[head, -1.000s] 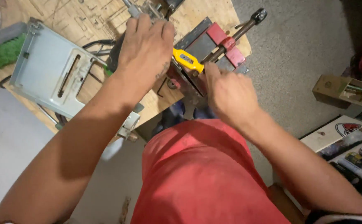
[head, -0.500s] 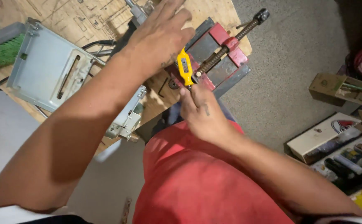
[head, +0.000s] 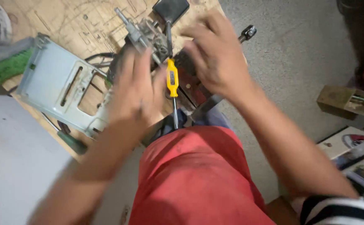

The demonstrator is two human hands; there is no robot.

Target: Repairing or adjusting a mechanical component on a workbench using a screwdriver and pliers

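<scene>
My left hand (head: pixel 135 92) lies flat on the wooden board (head: pixel 77 21), fingers stretched toward a grimy metal mechanism with a rod (head: pixel 146 31). My right hand (head: pixel 217 58) hovers with spread fingers over a red bench vise (head: pixel 190 85), covering most of it. Between the two hands lies a yellow-handled screwdriver (head: pixel 172 79), its shaft pointing toward me; neither hand grips it. Both hands are blurred by motion and seem to hold nothing.
A pale grey slotted metal plate (head: pixel 59 89) rests on the board's left part, beside a green brush-like thing (head: pixel 2 68). A green-handled tool (head: pixel 71 142) lies at the board's edge. A black object (head: pixel 171 8) sits at the top. Boxes (head: pixel 348 102) stand on the floor at the right.
My right hand rose from the screwdriver's near end to above the vise. My left hand drew back and down from the mechanism. The screwdriver now lies free between them.
</scene>
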